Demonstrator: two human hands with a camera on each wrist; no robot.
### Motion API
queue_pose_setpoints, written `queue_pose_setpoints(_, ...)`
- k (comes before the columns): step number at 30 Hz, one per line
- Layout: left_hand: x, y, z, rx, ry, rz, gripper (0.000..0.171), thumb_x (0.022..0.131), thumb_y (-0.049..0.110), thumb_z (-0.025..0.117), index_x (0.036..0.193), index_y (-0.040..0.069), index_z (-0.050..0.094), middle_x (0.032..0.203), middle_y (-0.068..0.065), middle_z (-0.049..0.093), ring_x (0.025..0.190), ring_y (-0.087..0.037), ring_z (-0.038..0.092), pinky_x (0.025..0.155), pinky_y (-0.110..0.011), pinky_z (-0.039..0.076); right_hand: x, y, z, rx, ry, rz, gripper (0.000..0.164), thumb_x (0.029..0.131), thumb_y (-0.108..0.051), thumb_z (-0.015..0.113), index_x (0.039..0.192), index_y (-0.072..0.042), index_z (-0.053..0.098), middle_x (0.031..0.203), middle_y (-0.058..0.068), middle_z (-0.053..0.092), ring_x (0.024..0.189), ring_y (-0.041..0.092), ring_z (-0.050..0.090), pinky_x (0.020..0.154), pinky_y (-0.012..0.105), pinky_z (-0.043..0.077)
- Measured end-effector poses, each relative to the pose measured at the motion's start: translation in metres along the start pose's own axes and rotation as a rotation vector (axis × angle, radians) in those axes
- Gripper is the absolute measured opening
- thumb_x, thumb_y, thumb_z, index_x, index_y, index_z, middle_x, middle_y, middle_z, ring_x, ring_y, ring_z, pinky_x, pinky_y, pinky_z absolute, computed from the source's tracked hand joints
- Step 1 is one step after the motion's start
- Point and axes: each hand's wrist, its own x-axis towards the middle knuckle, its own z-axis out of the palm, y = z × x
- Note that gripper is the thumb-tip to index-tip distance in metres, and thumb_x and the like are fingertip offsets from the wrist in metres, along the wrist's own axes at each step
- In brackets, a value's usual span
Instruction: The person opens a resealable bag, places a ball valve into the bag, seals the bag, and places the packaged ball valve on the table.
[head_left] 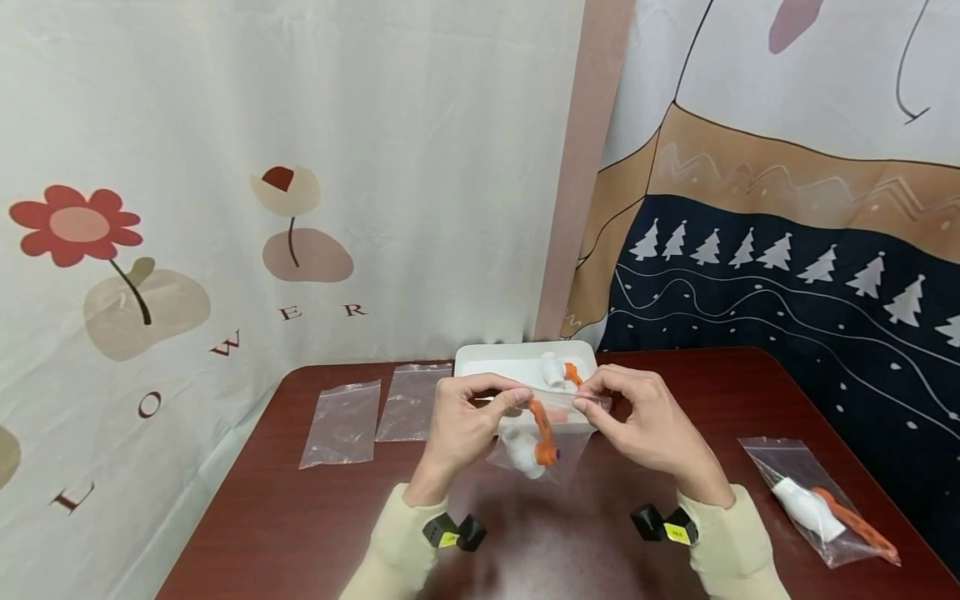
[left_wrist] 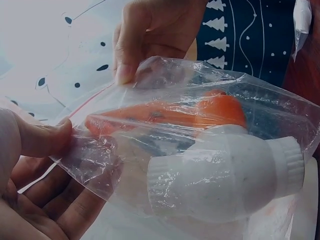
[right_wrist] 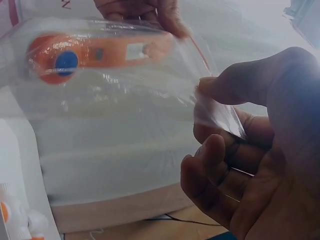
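A clear zip-lock bag point(head_left: 577, 446) hangs from both hands above the table. Inside it lies a white plastic tap point(left_wrist: 215, 175) with an orange lever handle point(left_wrist: 150, 116); a blue disc shows on the handle's pivot in the right wrist view. My left hand point(head_left: 459, 421) pinches one end of the bag's top edge between thumb and finger. At the other end, my right hand point(head_left: 648, 417) pinches the same edge, along which a red seal line runs. Whether the seal is fully pressed together I cannot tell.
Behind the hands stands a white tray point(head_left: 491, 365) holding another white tap point(head_left: 553, 369) with an orange handle. Two flat clear bags point(head_left: 342, 423) point(head_left: 414, 404) lie at the left. On the right rests a bagged tap point(head_left: 813, 508). Curtains hang behind the table.
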Motion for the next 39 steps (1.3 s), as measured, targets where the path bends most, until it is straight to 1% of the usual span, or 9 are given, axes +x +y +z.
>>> queue_pose_setpoints(8, 0.001, 0.003, -0.005, -0.02, 0.018, -0.021, 0.007, 0.087, 0.011, 0.082, 0.089, 0.004, 0.082, 0.083, -0.014, 0.079, 0.071, -0.016, 0.076, 0.066, -0.03, 0.063, -0.001, 0.001, -0.003, -0.014, -0.001, -0.003, 0.019, 0.088, -0.007, 0.079, 0.089, -0.023, 0.07, 0.076, -0.011, 0.055, 0.069, 0.006, 0.052, 0.054, 0.019, 0.045)
queue_pose_setpoints(16, 0.001, 0.003, -0.005, -0.076, 0.012, -0.035, 0.009, 0.088, 0.009, 0.081, 0.09, 0.0, 0.081, 0.084, -0.019, 0.078, 0.074, -0.034, 0.077, 0.068, -0.036, 0.065, -0.002, 0.002, -0.008, -0.019, 0.005, -0.005, 0.019, 0.089, -0.01, 0.08, 0.088, -0.026, 0.07, 0.076, -0.012, 0.056, 0.068, 0.004, 0.052, 0.054, 0.021, 0.046)
queue_pose_setpoints(18, 0.001, 0.003, -0.005, -0.083, 0.013, -0.044, 0.009, 0.087, 0.009, 0.081, 0.09, 0.0, 0.081, 0.084, -0.02, 0.078, 0.074, -0.031, 0.078, 0.068, -0.037, 0.065, -0.002, 0.003, -0.01, -0.019, 0.011, -0.005, 0.02, 0.088, -0.01, 0.081, 0.088, -0.026, 0.069, 0.075, -0.013, 0.056, 0.068, 0.004, 0.052, 0.054, 0.022, 0.046)
queue_pose_setpoints(24, 0.001, 0.003, -0.006, -0.099, 0.002, -0.067, 0.011, 0.088, 0.009, 0.08, 0.092, -0.002, 0.08, 0.086, -0.022, 0.078, 0.074, -0.013, 0.077, 0.07, -0.038, 0.065, -0.003, 0.004, -0.014, -0.041, 0.004, 0.005, 0.021, 0.088, -0.011, 0.081, 0.086, -0.028, 0.069, 0.075, -0.013, 0.057, 0.066, 0.004, 0.051, 0.054, 0.024, 0.046)
queue_pose_setpoints(26, 0.0, 0.002, -0.005, -0.102, -0.005, -0.069, 0.012, 0.089, 0.009, 0.079, 0.094, -0.003, 0.08, 0.087, -0.023, 0.077, 0.075, -0.011, 0.077, 0.07, -0.038, 0.065, -0.003, 0.004, -0.014, -0.048, -0.002, 0.012, 0.019, 0.088, -0.012, 0.081, 0.086, -0.027, 0.07, 0.076, -0.014, 0.058, 0.068, 0.004, 0.053, 0.057, 0.023, 0.047)
queue_pose_setpoints(30, -0.001, 0.0, -0.002, -0.076, -0.005, -0.068, 0.012, 0.089, 0.01, 0.079, 0.094, -0.001, 0.081, 0.086, -0.02, 0.078, 0.075, -0.01, 0.076, 0.069, -0.037, 0.065, -0.003, 0.006, -0.011, -0.035, -0.038, 0.046, 0.017, 0.089, -0.012, 0.081, 0.094, -0.026, 0.072, 0.082, -0.014, 0.062, 0.075, 0.006, 0.056, 0.065, 0.023, 0.051)
queue_pose_setpoints(32, -0.002, -0.001, 0.0, -0.021, 0.002, -0.056, 0.011, 0.087, 0.013, 0.082, 0.093, 0.003, 0.083, 0.085, -0.015, 0.079, 0.074, -0.008, 0.075, 0.067, -0.031, 0.064, -0.003, 0.005, -0.008, -0.024, -0.065, 0.051, 0.019, 0.089, -0.012, 0.08, 0.097, -0.026, 0.071, 0.085, -0.014, 0.063, 0.077, 0.007, 0.057, 0.067, 0.023, 0.052)
queue_pose_setpoints(37, -0.004, -0.003, 0.01, 0.085, 0.006, -0.01, 0.01, 0.085, 0.016, 0.084, 0.091, 0.008, 0.084, 0.084, -0.007, 0.08, 0.073, 0.0, 0.069, 0.061, -0.018, 0.054, 0.0, -0.001, 0.006, 0.002, -0.065, -0.017, 0.016, 0.089, -0.013, 0.08, 0.094, -0.026, 0.071, 0.081, -0.013, 0.059, 0.072, 0.009, 0.056, 0.059, 0.024, 0.051)
queue_pose_setpoints(39, -0.005, -0.003, 0.014, 0.066, -0.01, 0.002, 0.01, 0.086, 0.015, 0.083, 0.092, 0.007, 0.084, 0.086, -0.009, 0.08, 0.075, 0.001, 0.069, 0.063, -0.017, 0.054, 0.001, -0.004, 0.012, 0.006, -0.051, -0.056, 0.014, 0.09, -0.014, 0.079, 0.092, -0.025, 0.072, 0.079, -0.012, 0.057, 0.07, 0.009, 0.055, 0.057, 0.024, 0.05)
